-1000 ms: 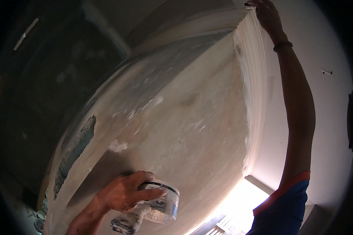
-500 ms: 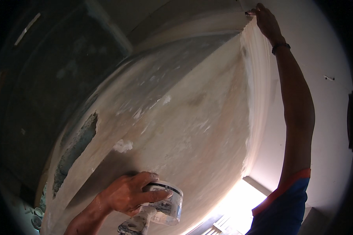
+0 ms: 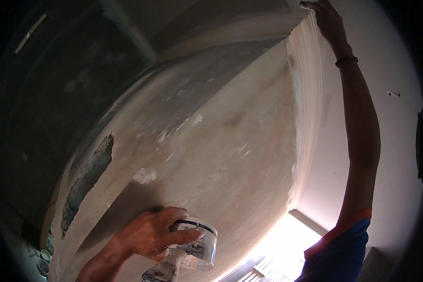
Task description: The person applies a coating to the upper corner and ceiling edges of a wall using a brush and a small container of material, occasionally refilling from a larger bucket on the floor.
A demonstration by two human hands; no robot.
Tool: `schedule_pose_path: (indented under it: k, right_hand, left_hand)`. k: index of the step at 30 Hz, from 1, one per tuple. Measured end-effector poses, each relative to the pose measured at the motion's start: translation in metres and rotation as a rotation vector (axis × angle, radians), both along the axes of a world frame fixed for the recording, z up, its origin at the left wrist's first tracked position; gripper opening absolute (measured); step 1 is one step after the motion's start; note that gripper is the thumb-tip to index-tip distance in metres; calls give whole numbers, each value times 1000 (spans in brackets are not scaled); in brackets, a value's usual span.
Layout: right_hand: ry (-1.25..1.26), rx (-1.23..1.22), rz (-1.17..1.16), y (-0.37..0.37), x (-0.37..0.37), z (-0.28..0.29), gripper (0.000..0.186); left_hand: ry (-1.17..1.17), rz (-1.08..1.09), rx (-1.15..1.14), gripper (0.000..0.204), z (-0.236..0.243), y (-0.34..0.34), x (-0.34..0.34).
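Note:
My left hand [image 3: 150, 233], low in the view, is wrapped round a clear plastic tub [image 3: 203, 244] with a dark rim band and a printed side. Just below those fingers is a plaster-smeared tool handle [image 3: 162, 271]; whether the same hand grips it I cannot tell. High at the upper right, my right hand [image 3: 330, 23] is closed on a small flat tool with a pale edge [image 3: 307, 5], whose kind is too small to make out. That hand is beside the top end of the ribbed white cornice [image 3: 309, 94], where wall and ceiling meet.
The plastered wall [image 3: 221, 136] carries white patches and streaks. A rough-edged slot [image 3: 89, 178] is cut into it at left. A white ceiling [image 3: 333, 164] with a small fitting [image 3: 393, 93] spans the right. Bright light enters through an opening [image 3: 277, 249] at the bottom.
My right hand has moved up and to the right with the small tool, away from the cornice corner. My left hand and the tub have stayed nearly still.

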State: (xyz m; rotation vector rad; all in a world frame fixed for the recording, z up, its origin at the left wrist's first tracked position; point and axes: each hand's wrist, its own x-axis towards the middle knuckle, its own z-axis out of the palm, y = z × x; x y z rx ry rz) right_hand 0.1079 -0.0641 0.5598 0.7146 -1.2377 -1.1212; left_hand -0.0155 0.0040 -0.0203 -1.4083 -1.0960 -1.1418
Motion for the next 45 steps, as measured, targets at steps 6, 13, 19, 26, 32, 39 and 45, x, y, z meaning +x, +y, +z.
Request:
schedule_pose_path:
  k: [6, 13, 19, 26, 32, 39, 45]
  right_hand:
    - [350, 205, -176, 6, -23, 25, 30]
    - [427, 90, -133, -4, 12, 17, 31]
    - [158, -19, 427, 38, 46, 3, 30]
    - [-640, -440, 707, 160, -16, -101, 41]
    - [-995, -748, 1027, 268, -50, -216, 45]
    - [-1226, -781, 1251, 312, -81, -271, 41]
    - [-1160, -746, 1226, 319, -81, -277, 37]
  left_hand:
    - [6, -27, 26, 77, -1, 5, -3]
    - [-22, 7, -8, 73, 3, -4, 5]
    - [-151, -60, -26, 55, 3, -12, 20]
    - [-114, 30, 64, 57, 7, -16, 29]
    - [-201, -70, 157, 59, 15, -2, 26]
    - [-256, -150, 192, 48, 18, 3, 36]
    - [-385, -47, 174, 45, 25, 5, 59]
